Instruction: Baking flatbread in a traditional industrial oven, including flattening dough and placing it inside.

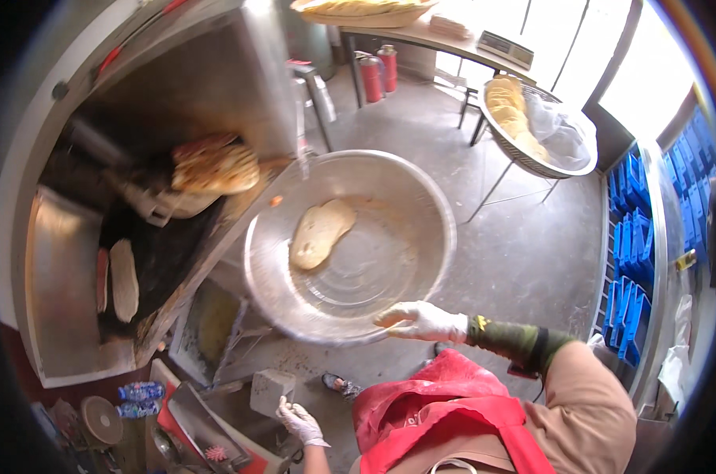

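In front of me a large round metal basin (387,278) holds one flatbread (322,234) on its left side. My right hand (420,320), in a white glove, is at the near rim with fingers apart and nothing seen in it. Whether it touches the rim I cannot tell. Lower down, my left hand (300,419), also gloved, has bent fingers beside a grey block (272,391); its grip is unclear. To the left, a browned flatbread (216,169) lies at the mouth of an oven (67,278). A pale, long piece of dough or bread (124,281) lies farther inside.
A basket (583,160) of stacked flatbreads stands on a thin-legged stand at right. Two red fire extinguishers (370,77) are under the back table (405,37). Blue trays (630,237) fill a rack at far right. Plastic bottles (140,400) lie at lower left.
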Demonstrator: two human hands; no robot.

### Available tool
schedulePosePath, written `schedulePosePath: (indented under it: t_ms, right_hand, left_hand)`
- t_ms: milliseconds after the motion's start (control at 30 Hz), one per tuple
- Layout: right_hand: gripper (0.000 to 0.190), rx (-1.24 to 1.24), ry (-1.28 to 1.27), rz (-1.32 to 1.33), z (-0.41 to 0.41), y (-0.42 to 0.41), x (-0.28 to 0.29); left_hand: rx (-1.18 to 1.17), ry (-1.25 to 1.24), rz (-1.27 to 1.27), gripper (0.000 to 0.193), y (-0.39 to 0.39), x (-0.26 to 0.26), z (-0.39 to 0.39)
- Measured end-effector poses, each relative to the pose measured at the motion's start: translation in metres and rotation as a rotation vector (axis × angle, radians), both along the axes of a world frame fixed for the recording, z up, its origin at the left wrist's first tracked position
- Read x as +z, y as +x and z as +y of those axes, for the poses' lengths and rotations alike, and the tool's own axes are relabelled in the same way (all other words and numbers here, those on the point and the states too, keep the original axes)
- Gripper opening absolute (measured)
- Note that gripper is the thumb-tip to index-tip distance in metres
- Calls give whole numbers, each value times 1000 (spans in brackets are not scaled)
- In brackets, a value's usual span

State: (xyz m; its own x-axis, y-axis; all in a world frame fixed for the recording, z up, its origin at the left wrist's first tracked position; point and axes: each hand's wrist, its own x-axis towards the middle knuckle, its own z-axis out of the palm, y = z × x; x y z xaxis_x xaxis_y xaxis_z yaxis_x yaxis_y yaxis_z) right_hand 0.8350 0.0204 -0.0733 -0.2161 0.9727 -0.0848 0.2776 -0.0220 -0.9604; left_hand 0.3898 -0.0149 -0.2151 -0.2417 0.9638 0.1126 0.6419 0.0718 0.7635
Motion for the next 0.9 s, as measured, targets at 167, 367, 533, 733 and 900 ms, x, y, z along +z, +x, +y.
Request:
schedulePosePath:
  t_ms: [167,367,533,733,900]
  right_hand:
    - [16,-286,-106,100,-81,144,-4]
    - [19,-412,-1,87,-23,245,-27]
    - [25,-262,-31,-63,61,307,-33]
    - [28,-182,-387,41,174,400,-87]
    - [31,37,-218,-28,335,427,-105]
  left_hand:
    - [-208,34,235,40,150,45,46]
    - [-497,-168,603,71,299,23,195]
    - [-411,-390,761,97,352,-70,318]
    - [-87,-676,429,105,365,-159,439]
    - [23,-750,537,95,398,-172,468]
